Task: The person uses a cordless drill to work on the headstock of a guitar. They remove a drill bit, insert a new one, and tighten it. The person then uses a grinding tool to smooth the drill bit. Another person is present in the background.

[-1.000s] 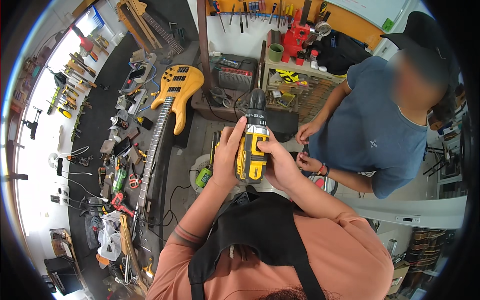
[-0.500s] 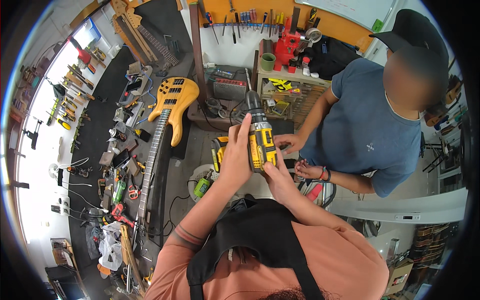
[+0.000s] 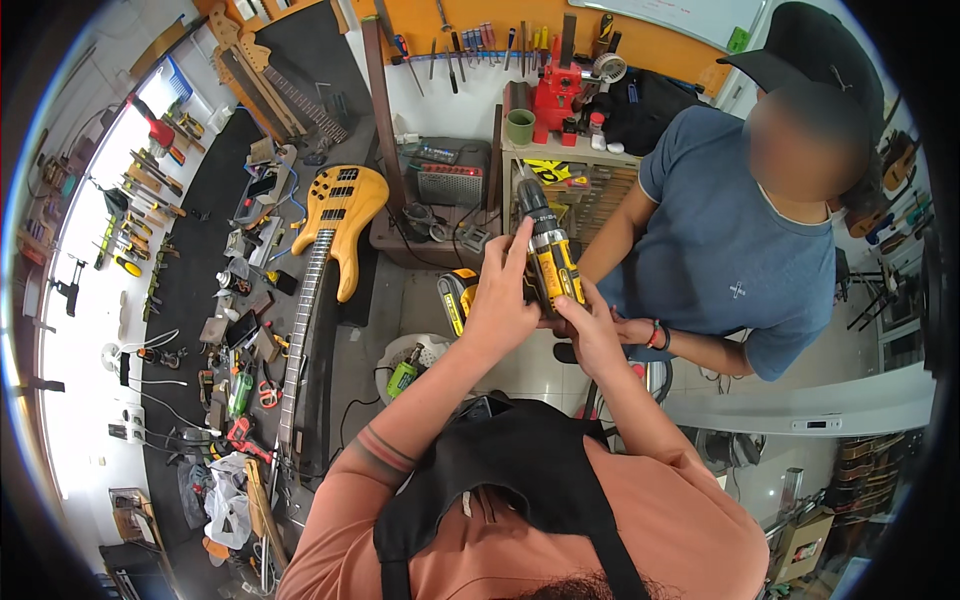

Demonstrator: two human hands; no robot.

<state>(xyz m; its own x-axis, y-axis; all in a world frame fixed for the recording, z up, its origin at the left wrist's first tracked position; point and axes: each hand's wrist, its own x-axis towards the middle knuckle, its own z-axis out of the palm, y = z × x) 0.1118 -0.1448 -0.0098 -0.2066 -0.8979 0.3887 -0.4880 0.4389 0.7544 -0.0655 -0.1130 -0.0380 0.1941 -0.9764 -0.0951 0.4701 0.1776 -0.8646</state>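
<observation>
Head view: drill (image 3: 556, 264) points away, axis leaning left.

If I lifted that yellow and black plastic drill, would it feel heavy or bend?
The drill probably feels heavy for its size, given its chunky yellow-and-black base. It likely won't bend, as its plastic looks hard. Being long on top, it might tip.

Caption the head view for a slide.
Left hand and right hand hold a yellow cordless drill, with a bass guitar on the workbench at left and a blue-shirted co-worker at right.
</observation>
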